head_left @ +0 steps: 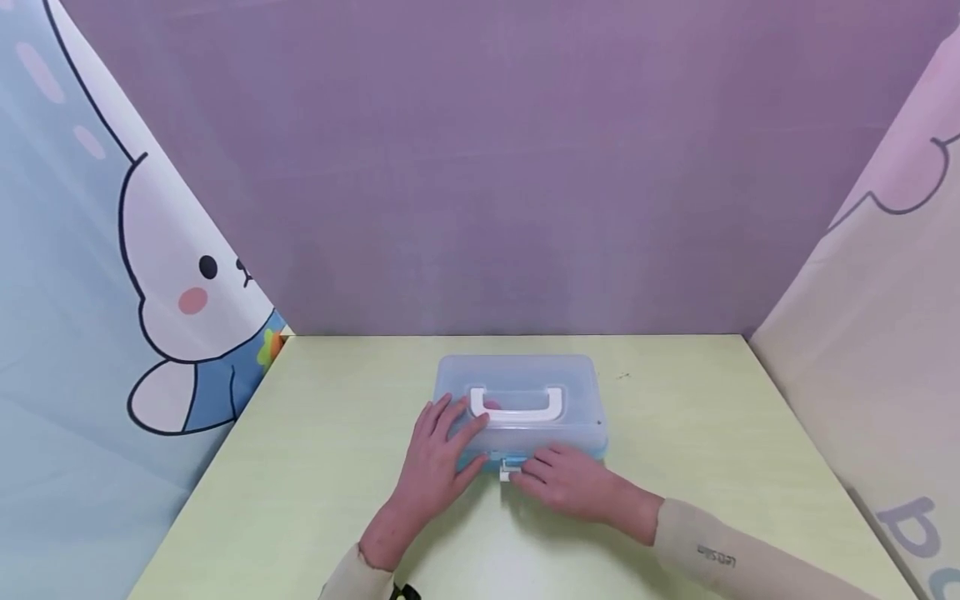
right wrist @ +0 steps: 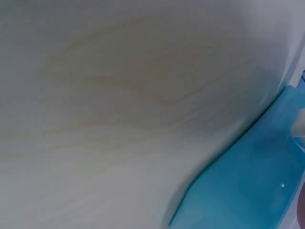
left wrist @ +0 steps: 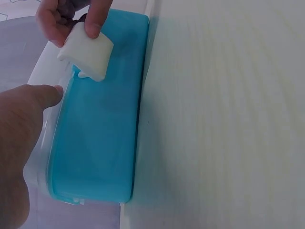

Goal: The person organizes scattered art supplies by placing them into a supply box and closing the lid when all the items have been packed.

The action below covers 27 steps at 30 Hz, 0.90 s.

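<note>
A storage box with a translucent lid (head_left: 517,373) and a blue base (left wrist: 102,138) sits on the table, its white carrying handle (head_left: 525,414) lying on top. My left hand (head_left: 427,471) rests on the left part of the lid with its fingers spread, thumb at the front edge. At the middle of the front side, my right hand (head_left: 566,483) pinches the white latch (left wrist: 88,50) between thumb and fingers; the latch sticks outward from the blue wall. In the right wrist view, only a sliver of that latch (right wrist: 299,126) shows at the edge.
The pale yellow-green table (head_left: 712,433) extends around the box. A purple panel (head_left: 510,167) rises behind it. Printed cloths stand at both sides, with a cartoon rabbit (head_left: 176,292) on the left one. Something pink (head_left: 492,406) shows through the lid.
</note>
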### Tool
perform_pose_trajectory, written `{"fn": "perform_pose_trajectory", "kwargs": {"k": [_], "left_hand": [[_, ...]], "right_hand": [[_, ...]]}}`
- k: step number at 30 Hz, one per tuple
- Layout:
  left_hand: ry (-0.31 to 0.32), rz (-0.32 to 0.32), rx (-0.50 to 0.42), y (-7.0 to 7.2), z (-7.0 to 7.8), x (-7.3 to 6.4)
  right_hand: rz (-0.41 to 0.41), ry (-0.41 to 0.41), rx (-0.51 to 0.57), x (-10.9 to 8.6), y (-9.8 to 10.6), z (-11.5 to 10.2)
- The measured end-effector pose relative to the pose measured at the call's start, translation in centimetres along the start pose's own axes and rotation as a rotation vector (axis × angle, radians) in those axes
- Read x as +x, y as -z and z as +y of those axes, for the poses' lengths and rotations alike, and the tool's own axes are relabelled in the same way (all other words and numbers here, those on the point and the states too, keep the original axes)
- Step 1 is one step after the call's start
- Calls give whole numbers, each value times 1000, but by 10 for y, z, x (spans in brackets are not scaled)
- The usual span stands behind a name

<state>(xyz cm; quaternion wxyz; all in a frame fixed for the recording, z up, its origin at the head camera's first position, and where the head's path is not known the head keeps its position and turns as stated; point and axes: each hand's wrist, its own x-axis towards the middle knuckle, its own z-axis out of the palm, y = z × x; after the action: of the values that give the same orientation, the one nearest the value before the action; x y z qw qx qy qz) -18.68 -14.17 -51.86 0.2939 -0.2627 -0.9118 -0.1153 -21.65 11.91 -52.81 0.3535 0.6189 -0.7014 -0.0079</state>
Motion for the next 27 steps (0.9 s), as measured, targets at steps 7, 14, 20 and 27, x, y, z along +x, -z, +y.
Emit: {"fn": "perform_pose_trajectory", "kwargs": {"k": [7, 14, 20, 27], "left_hand": [[-14, 15, -1, 2, 1, 1], [-14, 24, -6, 1, 0, 1], [-10, 24, -2, 0, 0, 1], [0, 14, -9, 1, 1, 1]], "right_hand": [[45, -49, 40, 5, 12, 0], [51, -187, -13, 14, 17, 4], [68, -226, -6, 19, 17, 3], [-3, -253, 29, 18, 15, -2]]}}
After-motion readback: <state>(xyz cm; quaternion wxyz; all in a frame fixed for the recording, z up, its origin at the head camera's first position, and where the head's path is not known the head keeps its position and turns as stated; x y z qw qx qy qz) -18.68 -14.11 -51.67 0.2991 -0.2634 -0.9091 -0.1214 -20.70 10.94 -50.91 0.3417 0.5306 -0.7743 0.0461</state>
